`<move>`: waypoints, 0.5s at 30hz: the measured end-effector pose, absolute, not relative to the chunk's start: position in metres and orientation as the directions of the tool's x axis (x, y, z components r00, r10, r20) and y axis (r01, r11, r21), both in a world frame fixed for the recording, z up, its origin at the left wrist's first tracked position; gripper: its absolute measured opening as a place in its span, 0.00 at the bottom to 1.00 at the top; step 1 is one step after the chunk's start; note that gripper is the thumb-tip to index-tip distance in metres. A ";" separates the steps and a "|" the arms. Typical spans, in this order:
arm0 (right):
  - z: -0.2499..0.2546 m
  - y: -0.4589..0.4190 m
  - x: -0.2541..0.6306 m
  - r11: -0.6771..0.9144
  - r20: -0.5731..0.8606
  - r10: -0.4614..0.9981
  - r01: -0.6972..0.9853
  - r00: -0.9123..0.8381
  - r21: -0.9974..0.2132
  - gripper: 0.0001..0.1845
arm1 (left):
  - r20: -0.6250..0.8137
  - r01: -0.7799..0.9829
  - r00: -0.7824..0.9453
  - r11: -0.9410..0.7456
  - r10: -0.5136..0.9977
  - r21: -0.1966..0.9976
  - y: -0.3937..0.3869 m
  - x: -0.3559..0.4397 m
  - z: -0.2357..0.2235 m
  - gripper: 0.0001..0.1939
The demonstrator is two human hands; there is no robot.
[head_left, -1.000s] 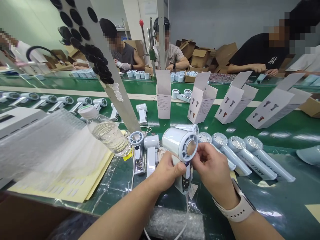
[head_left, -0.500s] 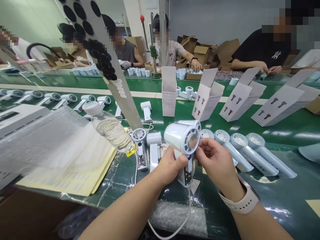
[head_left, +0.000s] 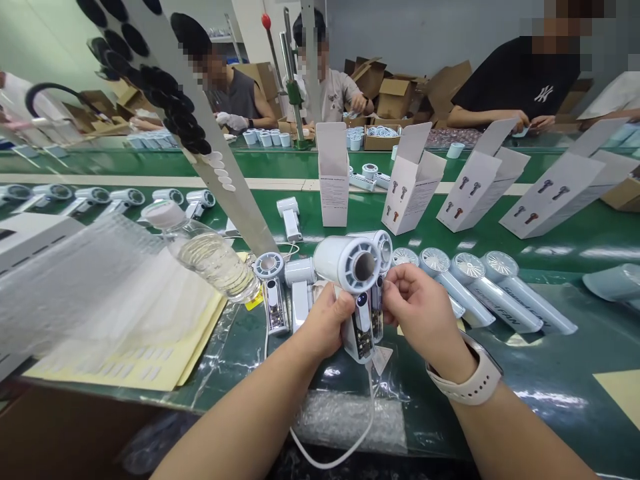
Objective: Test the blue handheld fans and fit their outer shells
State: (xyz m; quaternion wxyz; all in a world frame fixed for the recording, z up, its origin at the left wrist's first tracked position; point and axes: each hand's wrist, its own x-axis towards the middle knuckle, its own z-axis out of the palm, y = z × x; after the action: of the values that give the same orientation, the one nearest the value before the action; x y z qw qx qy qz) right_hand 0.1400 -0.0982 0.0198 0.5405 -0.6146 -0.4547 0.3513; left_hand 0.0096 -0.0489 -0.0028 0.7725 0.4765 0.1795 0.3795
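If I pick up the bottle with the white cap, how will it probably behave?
The bottle should feel rather heavy for its size, since liquid fills much of it. Its clear sides look like thin plastic, so a hard squeeze may dent them. The cap looks closed, so spilling seems unlikely.

pale blue cylindrical-headed plastic fan [head_left: 333, 260], green flat work surface [head_left: 575, 260], white rectangular cardboard box [head_left: 400, 193] patterned with grey and orange fan icons, red round lever knob [head_left: 266, 21]

"Speed FAN" runs along a pale blue handle [head_left: 510, 308]; "NY" marks a black shirt [head_left: 515, 77].
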 end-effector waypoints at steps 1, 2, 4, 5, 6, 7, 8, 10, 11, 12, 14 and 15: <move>0.020 -0.098 0.140 -0.004 0.049 0.939 0.153 0.340 -0.988 0.05 | 0.089 -0.436 0.655 0.279 0.750 0.855 -0.049 0.010 -0.001 0.33; 0.021 -0.098 0.141 -0.006 0.039 0.939 0.129 0.342 -0.992 0.05 | 0.097 -0.454 0.662 0.295 0.743 0.841 -0.049 0.011 0.001 0.33; 0.021 -0.098 0.142 -0.015 0.017 0.939 0.092 0.344 -0.996 0.05 | 0.120 -0.485 0.678 0.318 0.726 0.815 -0.048 0.012 0.004 0.34; 0.022 -0.098 0.142 -0.020 0.007 0.940 0.075 0.342 -0.997 0.06 | 0.130 -0.497 0.685 0.329 0.717 0.803 -0.048 0.012 0.005 0.34; 0.022 -0.098 0.143 -0.025 -0.002 0.942 0.062 0.337 -0.998 0.06 | 0.138 -0.505 0.692 0.339 0.708 0.794 -0.047 0.012 0.005 0.33; 0.022 -0.097 0.143 -0.028 -0.010 0.944 0.050 0.328 -0.998 0.06 | 0.148 -0.512 0.697 0.342 0.702 0.788 -0.047 0.011 0.005 0.33; 0.023 -0.096 0.143 -0.029 -0.015 0.947 0.040 0.319 -0.999 0.06 | 0.155 -0.518 0.696 0.340 0.701 0.785 -0.047 0.011 0.005 0.32; 0.022 -0.095 0.143 -0.022 -0.015 0.952 0.018 0.305 -1.000 0.08 | 0.151 -0.517 0.681 0.324 0.717 0.792 -0.048 0.011 0.004 0.32; 0.022 -0.095 0.143 -0.018 -0.014 0.953 0.008 0.302 -1.000 0.09 | 0.145 -0.516 0.669 0.315 0.729 0.797 -0.048 0.010 0.003 0.31; 0.021 -0.094 0.142 -0.014 -0.014 0.953 0.001 0.303 -1.000 0.10 | 0.135 -0.511 0.660 0.310 0.739 0.802 -0.049 0.010 0.002 0.31; 0.019 -0.093 0.142 -0.012 -0.011 0.951 -0.001 0.309 -1.000 0.11 | 0.113 -0.500 0.654 0.315 0.748 0.807 -0.050 0.010 0.001 0.31; 0.018 -0.093 0.142 -0.012 -0.011 0.951 0.002 0.310 -1.000 0.10 | 0.105 -0.494 0.657 0.321 0.747 0.808 -0.050 0.011 0.000 0.32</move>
State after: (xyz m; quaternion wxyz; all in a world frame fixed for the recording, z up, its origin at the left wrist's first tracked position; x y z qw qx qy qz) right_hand 0.1422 -0.0927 0.0177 0.5685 -0.5762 -0.4133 0.4172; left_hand 0.0105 -0.0500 0.0001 0.7997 0.4346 0.1451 0.3880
